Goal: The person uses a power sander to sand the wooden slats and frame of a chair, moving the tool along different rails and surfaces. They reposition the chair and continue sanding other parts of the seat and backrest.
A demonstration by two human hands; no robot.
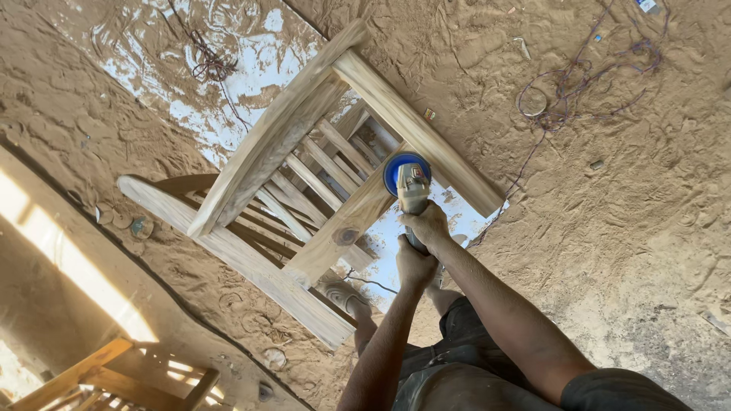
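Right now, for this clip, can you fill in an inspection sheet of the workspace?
Surface: sawdust-covered floor, pale bare patches showing through near the chair.
Job's things: unfinished wooden chair lying on its side; angle grinder with a blue sanding disc pressed to a chair rail.
Clutter: small scraps and a round disc in the dust left of the chair.
Hands: right hand grips the grinder body near the head; left hand grips its rear handle.
Cables: tangled cord loops upper right and trails toward the chair; another tangle upper left.
Surroundings: another wooden frame in sunlight lower left; the person's sandalled foot beside the chair.
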